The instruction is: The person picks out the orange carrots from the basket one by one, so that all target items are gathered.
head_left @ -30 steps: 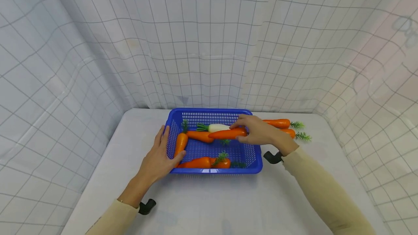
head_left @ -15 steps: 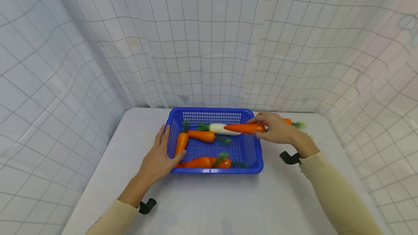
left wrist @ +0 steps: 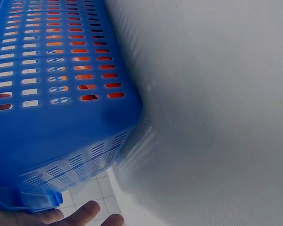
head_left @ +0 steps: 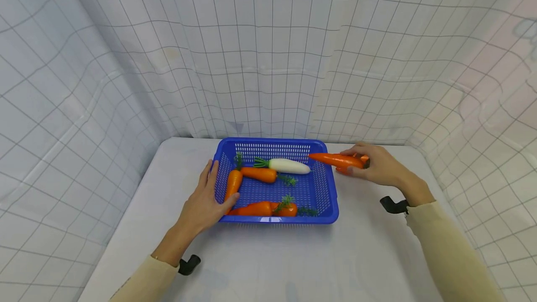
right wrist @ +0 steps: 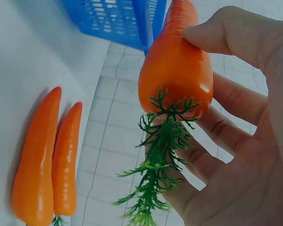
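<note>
My right hand (head_left: 379, 167) holds an orange carrot (head_left: 329, 158) above the table, just past the right rim of a blue plastic basket (head_left: 320, 220). In the right wrist view, thumb and fingers grip the thick end of the carrot (right wrist: 177, 70), and its green leaves hang below. Two more carrots (right wrist: 35, 169) lie on the table; in the head view the right hand mostly hides them. My left hand (head_left: 201, 206) rests along the basket's left side, fingers extended, thumb over the rim. Inside the basket lie a white radish (head_left: 289, 166) and several carrots (head_left: 259, 175).
A white table (head_left: 277, 260) bears the basket. White sheets with a grid pattern (head_left: 277, 59) close in the back and both sides. A dark wrist device (head_left: 394, 205) sticks out by the right sleeve, and a similar one (head_left: 189, 264) by the left.
My right hand has carried the carrot rightward, from over the basket to beyond its right rim, uncovering the white radish. The left hand and the basket have stayed put.
</note>
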`<state>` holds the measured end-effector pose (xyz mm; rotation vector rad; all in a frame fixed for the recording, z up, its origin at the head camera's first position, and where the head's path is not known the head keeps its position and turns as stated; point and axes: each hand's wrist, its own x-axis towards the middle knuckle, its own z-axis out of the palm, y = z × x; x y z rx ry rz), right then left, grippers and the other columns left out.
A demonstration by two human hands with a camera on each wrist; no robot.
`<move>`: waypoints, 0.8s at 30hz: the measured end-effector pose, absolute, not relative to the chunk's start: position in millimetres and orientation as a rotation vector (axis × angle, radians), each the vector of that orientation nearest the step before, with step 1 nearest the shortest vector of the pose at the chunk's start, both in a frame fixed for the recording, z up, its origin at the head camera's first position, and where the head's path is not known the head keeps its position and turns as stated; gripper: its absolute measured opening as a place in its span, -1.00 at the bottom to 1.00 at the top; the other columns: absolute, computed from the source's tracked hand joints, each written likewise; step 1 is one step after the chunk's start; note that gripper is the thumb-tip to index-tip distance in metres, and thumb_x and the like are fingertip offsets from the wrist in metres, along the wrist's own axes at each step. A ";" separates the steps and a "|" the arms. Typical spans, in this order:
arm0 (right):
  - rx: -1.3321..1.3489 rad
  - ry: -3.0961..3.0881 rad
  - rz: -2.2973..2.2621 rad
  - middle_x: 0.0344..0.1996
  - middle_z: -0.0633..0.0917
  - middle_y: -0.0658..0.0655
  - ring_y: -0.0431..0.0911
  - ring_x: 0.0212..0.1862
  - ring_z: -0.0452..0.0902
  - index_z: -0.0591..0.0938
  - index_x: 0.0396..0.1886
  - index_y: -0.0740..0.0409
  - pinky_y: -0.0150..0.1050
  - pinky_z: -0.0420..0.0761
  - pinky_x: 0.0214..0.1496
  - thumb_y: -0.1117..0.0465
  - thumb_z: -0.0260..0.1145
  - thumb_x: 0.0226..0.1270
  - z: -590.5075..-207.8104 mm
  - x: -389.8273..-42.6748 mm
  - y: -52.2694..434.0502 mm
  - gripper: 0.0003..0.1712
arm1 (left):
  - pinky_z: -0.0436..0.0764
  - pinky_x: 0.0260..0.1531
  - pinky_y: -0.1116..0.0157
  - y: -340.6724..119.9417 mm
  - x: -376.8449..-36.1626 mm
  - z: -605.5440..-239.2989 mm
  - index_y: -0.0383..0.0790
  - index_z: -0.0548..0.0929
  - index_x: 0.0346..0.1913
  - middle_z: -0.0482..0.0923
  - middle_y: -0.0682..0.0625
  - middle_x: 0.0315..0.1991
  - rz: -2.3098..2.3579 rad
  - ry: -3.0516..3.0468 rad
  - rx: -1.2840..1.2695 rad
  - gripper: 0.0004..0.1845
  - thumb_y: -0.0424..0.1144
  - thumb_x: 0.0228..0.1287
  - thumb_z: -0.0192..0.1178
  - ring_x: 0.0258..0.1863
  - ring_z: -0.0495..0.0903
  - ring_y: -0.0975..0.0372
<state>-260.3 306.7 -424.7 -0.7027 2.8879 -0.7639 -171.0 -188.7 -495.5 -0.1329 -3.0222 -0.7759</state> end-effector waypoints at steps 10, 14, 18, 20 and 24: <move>-0.660 2.933 -0.758 0.07 0.71 0.05 -0.04 -0.03 0.59 0.73 0.27 -0.02 -0.07 0.72 0.01 0.13 0.51 0.40 -437.7 -258.6 343.8 -0.54 | 0.72 0.12 -0.30 -188.9 -171.1 -496.1 0.05 -0.31 0.78 -0.31 -0.12 0.80 -0.773 -3.024 -0.134 0.24 0.54 0.35 0.12 0.52 0.40 -0.34; -0.658 2.956 -0.790 0.09 0.73 0.08 -0.05 -0.01 0.62 0.74 0.26 0.04 -0.10 0.78 0.04 0.16 0.52 0.40 -442.9 -254.7 356.2 -0.55 | 0.71 0.13 -0.31 -187.8 -170.6 -495.3 0.04 -0.30 0.78 -0.30 -0.13 0.80 -0.771 -3.026 -0.136 0.24 0.53 0.36 0.12 0.53 0.39 -0.34; -0.643 2.961 -0.804 0.09 0.72 0.09 -0.04 0.02 0.63 0.74 0.24 0.08 -0.30 0.74 0.03 0.16 0.53 0.40 -449.6 -252.7 367.6 -0.56 | 0.70 0.14 -0.32 -187.6 -170.7 -494.7 0.04 -0.30 0.78 -0.30 -0.14 0.80 -0.765 -3.032 -0.128 0.24 0.54 0.35 0.11 0.53 0.39 -0.34; -0.633 2.966 -0.799 0.07 0.72 0.07 -0.03 0.04 0.63 0.74 0.24 0.08 -0.37 0.72 0.02 0.15 0.52 0.41 -453.9 -252.6 372.5 -0.56 | 0.69 0.14 -0.32 -187.9 -170.7 -494.7 0.04 -0.30 0.78 -0.31 -0.13 0.80 -0.763 -3.034 -0.124 0.24 0.55 0.34 0.11 0.53 0.39 -0.34; -0.641 2.990 -0.798 0.03 0.73 0.07 -0.01 0.03 0.65 0.75 0.22 0.09 -0.33 0.74 0.02 0.16 0.53 0.40 -465.4 -252.6 380.0 -0.57 | 0.70 0.14 -0.33 -188.7 -170.6 -494.9 0.04 -0.30 0.78 -0.31 -0.13 0.80 -0.764 -3.033 -0.121 0.25 0.55 0.34 0.11 0.53 0.39 -0.34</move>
